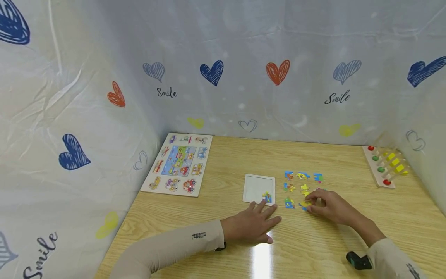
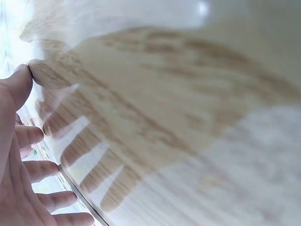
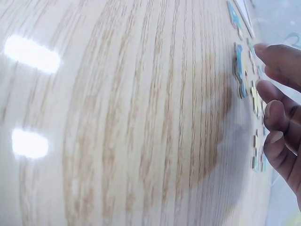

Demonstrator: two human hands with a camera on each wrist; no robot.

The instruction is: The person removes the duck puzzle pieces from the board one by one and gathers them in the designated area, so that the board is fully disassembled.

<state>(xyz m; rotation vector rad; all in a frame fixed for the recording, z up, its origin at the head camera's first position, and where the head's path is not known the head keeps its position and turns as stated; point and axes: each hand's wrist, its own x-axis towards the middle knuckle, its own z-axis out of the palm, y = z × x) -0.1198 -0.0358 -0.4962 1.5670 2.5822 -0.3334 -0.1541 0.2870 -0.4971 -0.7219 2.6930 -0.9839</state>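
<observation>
A white square puzzle tray (image 1: 256, 188) lies on the table, with a few joined jigsaw pieces (image 1: 267, 196) in its lower right corner. My left hand (image 1: 252, 224) rests at the tray's near edge, fingers spread and fairly straight; the left wrist view shows the fingers (image 2: 54, 200) along that edge. Right of the tray, loose jigsaw pieces (image 1: 289, 202) lie in rough rows. Over the near pieces is my right hand (image 1: 331, 207), its fingers bent and thumb apart from them. A blue-and-yellow jigsaw piece (image 3: 240, 70) lies flat by the thumb; no piece shows between the fingertips.
At the back left lies a large picture board (image 1: 177, 164) with vehicle shapes. A wooden board with pegs (image 1: 379, 166), red and green beads and yellow blocks stands at the far right. Patterned curtains (image 1: 244, 77) enclose the wooden table (image 1: 223, 162) at the back and sides.
</observation>
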